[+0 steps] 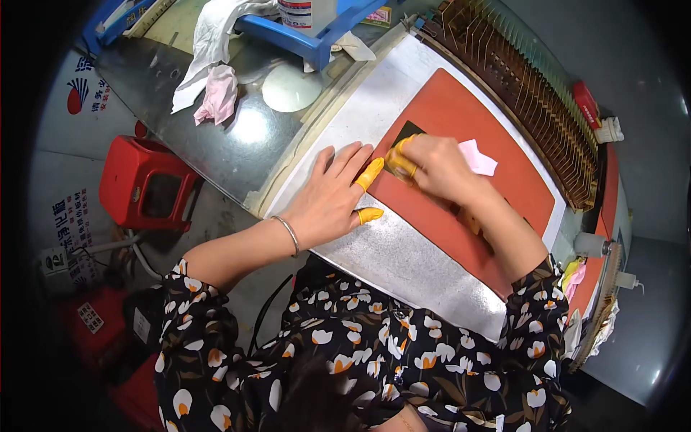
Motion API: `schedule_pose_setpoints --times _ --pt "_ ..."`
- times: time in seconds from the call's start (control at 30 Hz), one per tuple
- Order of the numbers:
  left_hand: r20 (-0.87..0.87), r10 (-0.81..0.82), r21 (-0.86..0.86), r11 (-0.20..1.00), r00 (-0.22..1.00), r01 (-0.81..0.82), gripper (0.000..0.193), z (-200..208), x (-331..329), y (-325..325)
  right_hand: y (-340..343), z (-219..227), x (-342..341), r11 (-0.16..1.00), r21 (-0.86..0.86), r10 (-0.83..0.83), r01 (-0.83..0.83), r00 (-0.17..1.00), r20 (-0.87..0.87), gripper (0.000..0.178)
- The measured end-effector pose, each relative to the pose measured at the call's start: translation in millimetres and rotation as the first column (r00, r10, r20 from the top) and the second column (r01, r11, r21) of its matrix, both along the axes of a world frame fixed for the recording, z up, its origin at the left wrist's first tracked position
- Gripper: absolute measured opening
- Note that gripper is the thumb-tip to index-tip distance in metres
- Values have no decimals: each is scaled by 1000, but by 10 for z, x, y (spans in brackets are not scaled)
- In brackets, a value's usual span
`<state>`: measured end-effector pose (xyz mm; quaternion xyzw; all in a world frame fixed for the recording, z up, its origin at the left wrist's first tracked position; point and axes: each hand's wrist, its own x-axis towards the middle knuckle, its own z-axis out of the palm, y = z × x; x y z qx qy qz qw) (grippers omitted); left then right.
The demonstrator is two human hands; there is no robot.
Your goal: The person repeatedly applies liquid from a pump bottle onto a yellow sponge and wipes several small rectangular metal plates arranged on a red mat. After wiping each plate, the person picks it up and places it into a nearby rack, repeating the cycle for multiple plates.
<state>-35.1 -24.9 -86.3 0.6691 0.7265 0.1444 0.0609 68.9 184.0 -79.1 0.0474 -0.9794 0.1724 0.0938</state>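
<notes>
My left hand [332, 191] lies flat with its fingers spread, at the left edge of an orange-red mat [475, 101]. Yellow finger cots cover its index finger and thumb. My right hand [435, 167], also in yellow cots, is closed with its fingertips down on the mat. Whatever it pinches is hidden. Right by those fingertips a small dark flat piece [407, 134] shows in part. A pink slip of paper [478, 158] rests on the mat just beyond my right wrist. Under the right forearm, something yellowish-brown is mostly covered and blurred.
Along the far right stands a long brown rack [518, 101] of thin upright rods. A blue tray [317, 49] with a bottle, a pale round disc [291, 88] and crumpled pink cloth [217, 95] are at the upper left. A red stool [119, 173] stands below the left table edge.
</notes>
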Motion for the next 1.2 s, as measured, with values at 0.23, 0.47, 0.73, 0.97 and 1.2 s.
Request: schedule_pose_setpoints --times 0.23,0.47,0.73,0.97,1.2 --pt "36 -16 33 999 999 15 68 23 -9 47 -362 254 416 994 -29 106 -105 994 39 9" --pt "229 -64 260 966 971 2 67 121 338 46 415 578 952 697 160 -708 699 706 -3 13" --pt "95 -8 124 992 995 -4 55 58 611 260 22 -5 671 944 -5 -331 331 943 -43 8" --pt "87 19 137 990 996 -31 54 51 638 241 97 -11 626 977 -35 -212 209 972 -98 9" --pt "65 23 160 987 998 -34 56 2 626 261 135 -18 590 998 6 -60 60 998 -29 11"
